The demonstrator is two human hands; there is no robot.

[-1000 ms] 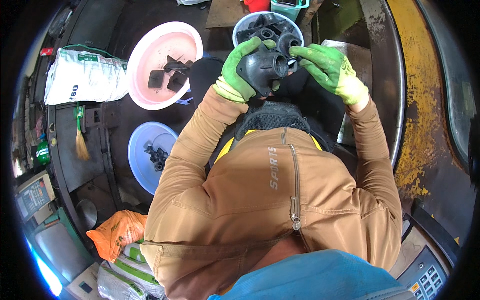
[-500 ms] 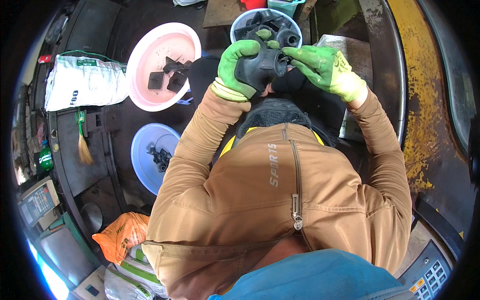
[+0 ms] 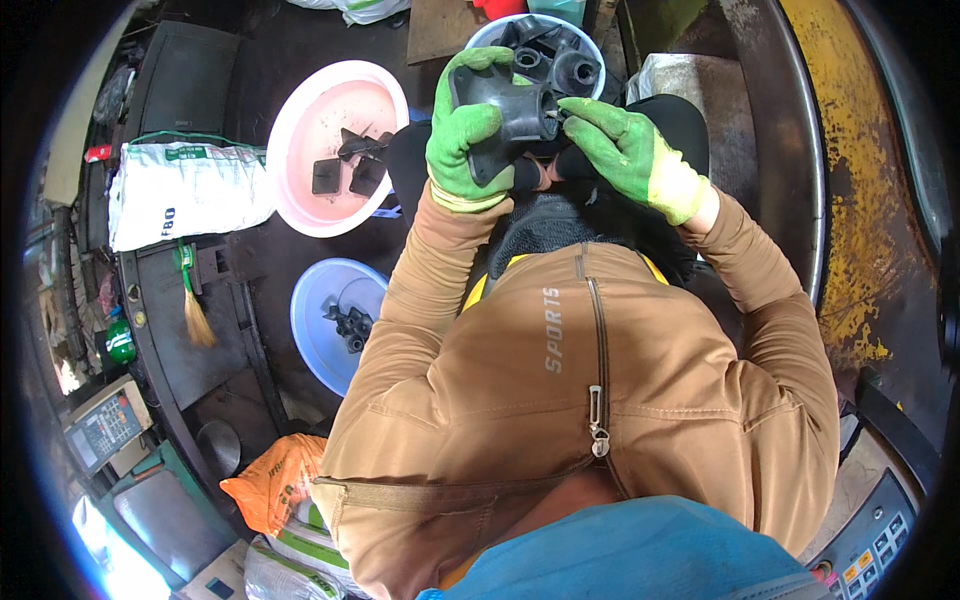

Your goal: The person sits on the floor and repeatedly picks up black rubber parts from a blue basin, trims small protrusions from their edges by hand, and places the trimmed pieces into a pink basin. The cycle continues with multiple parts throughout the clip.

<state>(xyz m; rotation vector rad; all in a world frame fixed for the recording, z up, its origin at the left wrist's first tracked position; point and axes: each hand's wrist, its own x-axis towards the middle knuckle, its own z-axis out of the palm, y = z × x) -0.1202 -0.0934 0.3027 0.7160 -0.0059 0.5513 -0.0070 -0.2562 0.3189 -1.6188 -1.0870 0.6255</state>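
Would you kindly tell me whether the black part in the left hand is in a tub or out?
Out: the left hand grips the black part nearer the body than the tub of other black parts.

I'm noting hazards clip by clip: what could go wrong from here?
The left grip appears to carry the black part, so it might twist if held loosely. The right grip is close to its open end; a slip could jab the fingers. If dropped, it might knock the similar parts piled in the blue tub.
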